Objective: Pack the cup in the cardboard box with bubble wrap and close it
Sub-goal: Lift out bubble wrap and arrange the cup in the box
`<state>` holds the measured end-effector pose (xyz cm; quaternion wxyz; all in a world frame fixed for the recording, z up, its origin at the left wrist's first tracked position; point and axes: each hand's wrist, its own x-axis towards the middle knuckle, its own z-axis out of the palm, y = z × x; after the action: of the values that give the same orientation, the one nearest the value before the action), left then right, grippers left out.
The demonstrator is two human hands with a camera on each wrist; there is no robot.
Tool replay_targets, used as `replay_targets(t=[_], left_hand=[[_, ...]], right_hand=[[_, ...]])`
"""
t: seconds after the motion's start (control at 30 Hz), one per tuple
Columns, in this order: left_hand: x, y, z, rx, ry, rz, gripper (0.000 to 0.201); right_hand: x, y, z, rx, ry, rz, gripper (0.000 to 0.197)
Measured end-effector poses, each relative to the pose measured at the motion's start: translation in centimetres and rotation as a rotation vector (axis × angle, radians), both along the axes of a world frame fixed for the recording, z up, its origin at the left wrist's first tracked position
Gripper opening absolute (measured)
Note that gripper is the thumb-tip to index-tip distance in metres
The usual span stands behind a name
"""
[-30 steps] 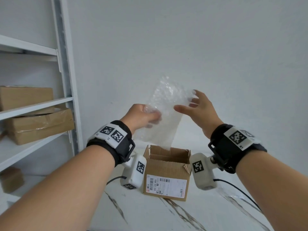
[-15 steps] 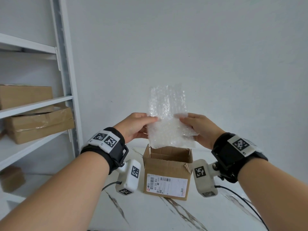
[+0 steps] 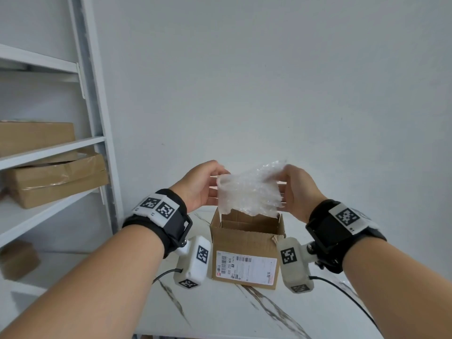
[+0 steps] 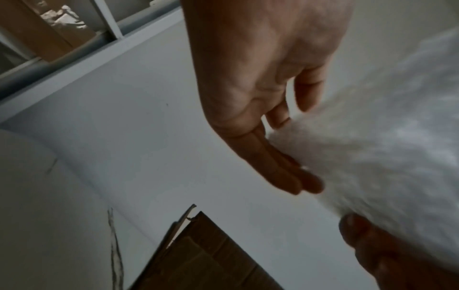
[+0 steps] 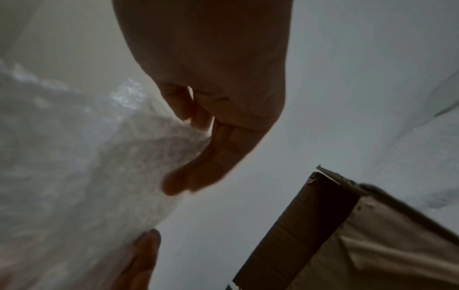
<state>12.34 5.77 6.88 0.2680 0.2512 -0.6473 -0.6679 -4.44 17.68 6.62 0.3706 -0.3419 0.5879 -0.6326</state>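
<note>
Since the earlier frames, both hands have come lower and the bubble wrap (image 3: 249, 192), formerly held up as a flat sheet, is now bunched into a loose bundle.

Room: a plain grey wall stands behind the work area; a white shelf unit (image 3: 95, 118) at the left carries several closed brown cartons (image 3: 56, 177).

Surface: a white marble-veined tabletop (image 3: 220, 311) supports the cardboard box (image 3: 245, 255), which stands upright with its flaps raised and its labelled face toward the person.

Key relation: the bundle hangs directly above the box opening, its lower edge just over the rim. Its long axis runs left to right between the hands. Both hands sit about equally near the opening, so the coming move is judged to be a straight descent.

Hands: the left hand (image 3: 203, 185) grips the left end of the bundle, thumb beneath and fingers (image 4: 285, 172) along the side. The right hand (image 3: 297, 189) grips the right end likewise.

Cup: not visible in any view; whether it lies inside the bundle or the box cannot be told.
</note>
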Motion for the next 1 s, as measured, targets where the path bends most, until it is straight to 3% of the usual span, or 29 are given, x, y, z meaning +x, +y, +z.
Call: replay_targets(t=[0.07,0.17,0.23,0.27,0.3,0.33,0.47,0.57,0.7,1.0], left_hand=[[-0.3,0.2,-0.2,-0.083,-0.105,0.013,0.009],[-0.8,0.0,-0.6,-0.168,-0.156,0.07,0.063],[-0.9,-0.1,-0.7,-0.202,-0.129,0.139,0.082],[-1.0,-0.2,-0.9,-0.211,-0.102,0.167,0.086],[-1.0,-0.3,-0.9,-0.211,-0.082,0.188,0.086],[-1.1,-0.3,-1.0,-0.204,-0.062,0.206,0.083],[-1.5,-0.3,-1.2,-0.163,-0.052,0.236,0.049],[-2.0,0.0,-1.0,-0.142,-0.126,0.228,0.019],[-2.5,-0.2,-1.0,-0.167,-0.09,0.281,0.03],[-2.6,0.9,-0.7,0.053,0.259,0.109,0.033]], right_hand=[[0.0,-0.1,-0.1,0.056,0.115,0.029,0.039],[-0.2,-0.3,-0.3,0.091,0.17,0.109,0.059],[-0.2,-0.2,-0.3,0.08,0.153,0.112,0.052],[-0.2,-0.1,-0.3,0.06,0.158,0.105,0.04],[-0.2,-0.1,-0.3,0.031,0.156,0.098,0.025],[-0.1,-0.2,-0.3,-0.008,0.135,0.095,0.023],[0.0,-0.5,-0.7,-0.188,0.036,0.068,0.061],[0.0,-0.8,-0.9,-0.201,0.027,0.071,0.053],[0.6,-0.9,-0.8,-0.17,0.018,0.186,0.033],[0.7,-1.2,-0.8,-0.26,-0.063,0.233,0.027]])
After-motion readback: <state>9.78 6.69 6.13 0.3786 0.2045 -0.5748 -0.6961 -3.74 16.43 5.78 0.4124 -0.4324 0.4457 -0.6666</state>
